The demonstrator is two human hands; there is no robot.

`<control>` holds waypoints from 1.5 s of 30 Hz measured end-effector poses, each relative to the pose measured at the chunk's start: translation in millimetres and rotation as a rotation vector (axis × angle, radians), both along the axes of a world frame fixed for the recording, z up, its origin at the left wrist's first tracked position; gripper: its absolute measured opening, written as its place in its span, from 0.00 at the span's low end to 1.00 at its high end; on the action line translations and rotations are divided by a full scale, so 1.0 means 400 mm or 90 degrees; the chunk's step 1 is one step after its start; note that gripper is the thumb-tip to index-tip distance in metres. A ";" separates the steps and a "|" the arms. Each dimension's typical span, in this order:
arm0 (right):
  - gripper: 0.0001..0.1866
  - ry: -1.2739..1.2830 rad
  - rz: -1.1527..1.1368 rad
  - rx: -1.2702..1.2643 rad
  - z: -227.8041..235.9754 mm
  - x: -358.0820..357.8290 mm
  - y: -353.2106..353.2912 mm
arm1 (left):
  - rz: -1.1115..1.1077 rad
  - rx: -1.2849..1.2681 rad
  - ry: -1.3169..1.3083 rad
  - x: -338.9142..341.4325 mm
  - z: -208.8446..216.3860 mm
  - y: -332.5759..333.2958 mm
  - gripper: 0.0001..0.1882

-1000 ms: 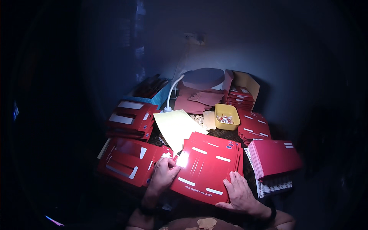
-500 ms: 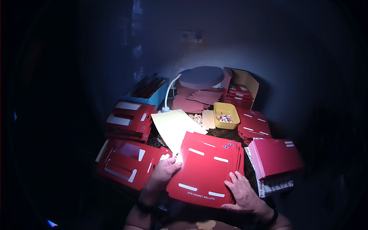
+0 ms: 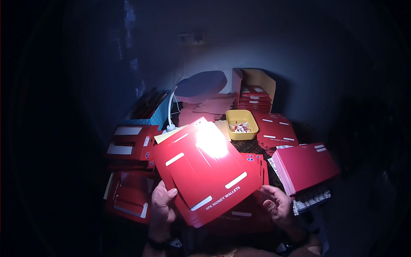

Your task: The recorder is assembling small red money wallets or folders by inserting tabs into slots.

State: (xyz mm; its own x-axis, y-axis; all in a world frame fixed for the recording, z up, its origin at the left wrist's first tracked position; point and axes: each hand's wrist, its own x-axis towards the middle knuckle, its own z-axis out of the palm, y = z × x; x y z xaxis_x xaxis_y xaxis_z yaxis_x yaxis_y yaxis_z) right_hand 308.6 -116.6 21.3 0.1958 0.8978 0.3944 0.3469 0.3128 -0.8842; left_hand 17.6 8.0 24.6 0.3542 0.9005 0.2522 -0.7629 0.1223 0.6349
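My left hand [image 3: 164, 204] grips the lower left edge of a small sheaf of red cards [image 3: 195, 165] with white slots, thumb on the front and fingers behind. The sheaf is raised and tilted, and lamp glare whitens its upper part. Beneath it, partly hidden, lies a pile of similar red cards [image 3: 254, 216]. My right hand [image 3: 278, 205] is beside the sheaf's lower right corner, above the pile. Its fingers are loosely bent and apart, with no object visible in them; the fingertips come close to the card edges, and I cannot tell whether they touch.
Red card stacks stand at the left [image 3: 132, 143], lower left [image 3: 128, 197] and right [image 3: 276, 130]. A pinkish-red stack [image 3: 306, 166] sits farther right. Behind are a yellow tub [image 3: 242, 136] of small pieces, an open carton [image 3: 261, 79], a blue box [image 3: 158, 112] and a lamp [image 3: 201, 85].
My left hand has lifted a sheaf of red cards off the pile and tilted it. My right hand has come away from the pile's face. The whole view has shifted slightly.
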 end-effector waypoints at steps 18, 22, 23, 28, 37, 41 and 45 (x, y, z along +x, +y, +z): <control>0.22 0.551 0.206 -0.023 0.012 0.037 0.075 | -0.047 -0.114 0.099 -0.037 0.002 -0.016 0.15; 0.24 0.413 0.166 -0.014 -0.015 0.054 0.101 | -0.074 -0.085 0.180 -0.033 -0.066 0.001 0.10; 0.25 0.342 0.115 0.011 -0.021 0.055 0.106 | -0.062 -0.097 0.199 -0.015 -0.049 -0.005 0.09; 0.29 -0.119 -0.141 -0.169 0.023 0.039 0.082 | -0.047 -0.101 0.234 -0.011 -0.057 -0.013 0.06; 0.21 -0.265 0.231 0.019 0.085 -0.135 0.104 | -0.064 -0.161 0.333 0.037 -0.023 -0.050 0.06; 0.21 -0.208 0.276 -0.028 0.088 -0.182 0.135 | -0.088 -0.123 0.323 0.047 -0.011 -0.057 0.07; 0.18 -0.256 0.279 -0.004 0.071 -0.199 0.151 | -0.109 -0.151 0.323 0.039 -0.022 -0.057 0.06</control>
